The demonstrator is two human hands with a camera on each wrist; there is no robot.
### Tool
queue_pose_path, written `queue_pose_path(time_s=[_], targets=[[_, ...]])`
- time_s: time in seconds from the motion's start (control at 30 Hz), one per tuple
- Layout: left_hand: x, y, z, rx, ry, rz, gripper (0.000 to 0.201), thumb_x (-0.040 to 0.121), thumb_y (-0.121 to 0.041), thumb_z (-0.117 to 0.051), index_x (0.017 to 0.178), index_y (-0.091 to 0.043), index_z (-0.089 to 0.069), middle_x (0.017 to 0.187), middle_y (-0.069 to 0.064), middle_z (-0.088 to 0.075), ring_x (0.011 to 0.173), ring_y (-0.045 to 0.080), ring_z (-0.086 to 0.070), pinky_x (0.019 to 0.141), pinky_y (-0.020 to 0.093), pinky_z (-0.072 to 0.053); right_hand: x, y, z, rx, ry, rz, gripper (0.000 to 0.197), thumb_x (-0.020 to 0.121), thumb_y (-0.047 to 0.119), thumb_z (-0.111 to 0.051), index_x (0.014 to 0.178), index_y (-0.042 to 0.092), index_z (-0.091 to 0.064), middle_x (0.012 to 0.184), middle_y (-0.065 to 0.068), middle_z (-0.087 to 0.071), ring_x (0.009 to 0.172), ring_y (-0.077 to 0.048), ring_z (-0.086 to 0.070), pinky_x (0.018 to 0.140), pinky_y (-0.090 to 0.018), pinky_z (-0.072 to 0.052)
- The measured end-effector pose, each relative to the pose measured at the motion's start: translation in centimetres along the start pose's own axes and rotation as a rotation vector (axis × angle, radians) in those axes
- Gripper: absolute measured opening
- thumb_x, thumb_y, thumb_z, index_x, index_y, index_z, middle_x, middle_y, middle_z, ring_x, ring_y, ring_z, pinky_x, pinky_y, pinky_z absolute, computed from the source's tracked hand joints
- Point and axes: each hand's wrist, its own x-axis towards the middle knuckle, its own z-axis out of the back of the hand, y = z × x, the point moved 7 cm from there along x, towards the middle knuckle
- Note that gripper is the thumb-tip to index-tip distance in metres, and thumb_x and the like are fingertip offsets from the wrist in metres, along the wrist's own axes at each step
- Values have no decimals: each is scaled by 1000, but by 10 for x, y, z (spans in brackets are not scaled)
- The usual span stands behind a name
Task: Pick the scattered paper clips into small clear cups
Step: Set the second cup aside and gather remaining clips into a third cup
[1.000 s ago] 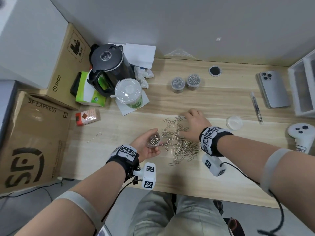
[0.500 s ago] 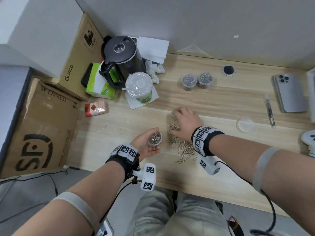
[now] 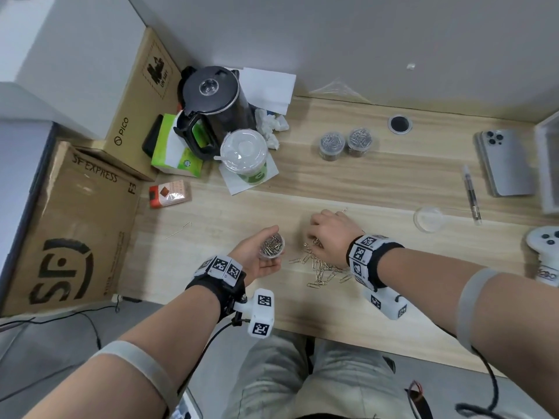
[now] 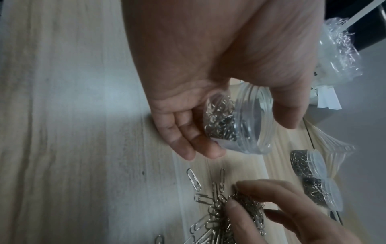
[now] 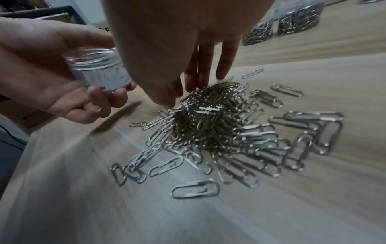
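My left hand (image 3: 257, 261) holds a small clear cup (image 3: 271, 245) partly filled with paper clips just above the wooden table (image 3: 211, 237); in the left wrist view the cup (image 4: 240, 118) is tilted between thumb and fingers. To its right lies a heap of silver paper clips (image 3: 320, 272), seen closer in the right wrist view (image 5: 208, 118). My right hand (image 3: 328, 232) is on the heap's far side, fingers and thumb closing on a bunch of clips (image 4: 246, 203). One stray clip (image 3: 344, 210) lies past the fingers.
Two filled clear cups (image 3: 332, 145) (image 3: 359, 141) stand at the back. A clear lid (image 3: 429, 218), a pen (image 3: 471, 193), a phone (image 3: 505, 161) and a white controller (image 3: 544, 246) lie right. A kettle (image 3: 211, 107), a drink cup (image 3: 243, 152) and cardboard boxes (image 3: 69, 225) crowd the left.
My right hand has drawn back toward me and leftward, raking the spread clips into a tighter heap. The left hand keeps the cup in about the same place.
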Motion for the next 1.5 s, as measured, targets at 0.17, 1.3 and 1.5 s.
queue_pose_path(time_s=[0.17, 1.3, 1.5], targets=[[0, 1, 0, -21, -12, -3, 45, 86, -54, -69, 100, -12, -61, 84, 10, -65, 62, 20, -59, 74, 35, -57, 5, 23, 1, 58, 15, 100, 51, 77, 55, -63, 116, 23, -58, 120, 1, -51, 112, -22, -45, 94, -38, -38], [16, 3, -38, 61, -16, 62, 48, 85, -61, -66, 92, -14, -64, 81, 8, -66, 61, 19, -57, 74, 35, -56, -35, -40, -15, 228, 57, -200, 114, 43, 70, -76, 141, 40, -28, 135, 0, -29, 120, -23, -31, 91, -40, -49], [18, 0, -39, 78, -2, 75, 52, 85, -64, -64, 92, -12, -65, 78, 7, -67, 60, 18, -58, 74, 35, -55, -27, -28, -22, 112, 89, -168, 94, 57, 68, -75, 136, 40, -33, 139, -2, -29, 120, -27, -32, 91, -43, -50]])
